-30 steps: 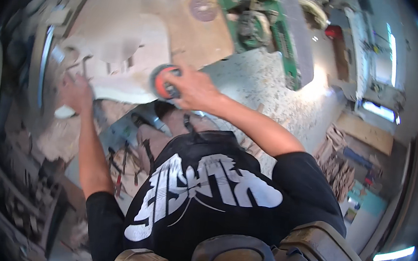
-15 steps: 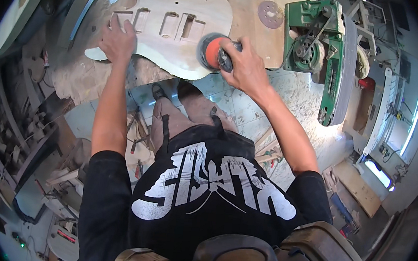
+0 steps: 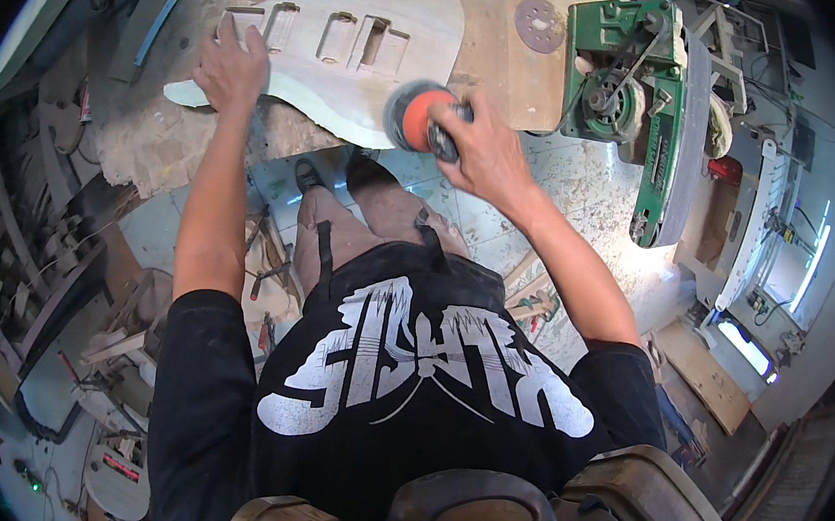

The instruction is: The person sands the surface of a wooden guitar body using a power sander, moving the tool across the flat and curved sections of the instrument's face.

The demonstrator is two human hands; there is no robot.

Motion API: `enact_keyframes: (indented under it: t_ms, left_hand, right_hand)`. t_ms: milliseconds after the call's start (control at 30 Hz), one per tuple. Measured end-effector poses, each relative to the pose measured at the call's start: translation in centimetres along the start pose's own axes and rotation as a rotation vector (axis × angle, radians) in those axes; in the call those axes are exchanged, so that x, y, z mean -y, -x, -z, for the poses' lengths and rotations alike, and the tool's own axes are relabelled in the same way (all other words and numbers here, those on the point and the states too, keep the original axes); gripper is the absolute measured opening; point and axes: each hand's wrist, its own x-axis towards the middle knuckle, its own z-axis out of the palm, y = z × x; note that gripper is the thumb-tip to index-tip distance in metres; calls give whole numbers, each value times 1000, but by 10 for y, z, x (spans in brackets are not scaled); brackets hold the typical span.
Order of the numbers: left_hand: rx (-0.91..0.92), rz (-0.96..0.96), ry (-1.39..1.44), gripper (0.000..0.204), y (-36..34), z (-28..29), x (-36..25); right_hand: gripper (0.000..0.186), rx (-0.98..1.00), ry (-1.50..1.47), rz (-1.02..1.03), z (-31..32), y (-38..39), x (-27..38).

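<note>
A pale wooden guitar body [image 3: 380, 26] with several routed pockets lies flat on a dusty workbench [image 3: 148, 134]. My left hand [image 3: 230, 67] presses flat on its left part, fingers spread. My right hand [image 3: 484, 146] grips a small power sander with an orange body [image 3: 416, 118], its blurred disc against the lower right edge of the guitar body.
A green belt-sanding machine [image 3: 636, 81] stands right of the bench. A round sanding disc [image 3: 539, 23] lies on the bench beyond my right hand. Wood offcuts and tools [image 3: 267, 256] clutter the tiled floor by my legs; shelves with scraps [image 3: 25, 263] line the left.
The view has swung back over the bench. My right hand with the sander has slid along the guitar body's lower edge; my left hand stays pressed on the body's left part.
</note>
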Motion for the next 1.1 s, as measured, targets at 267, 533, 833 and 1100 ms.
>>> enact_keyframes:
  t_ms: [267,533,833,1100]
  left_hand:
    - [13,9,-26,60,0,-2,0]
    - [-16,-20,-5,60,0,-1,2]
    - [-15,-39,-6,61,0,0,3]
    - [-20,-50,-8,62,0,0,4]
  right_hand:
    - [67,35,-6,-184,6,57,-19]
    - [66,49,-45,-166,3,42,-2]
    - [63,86,-32,-187,2,37,-1]
    - [61,65,-20,-161,8,18,4]
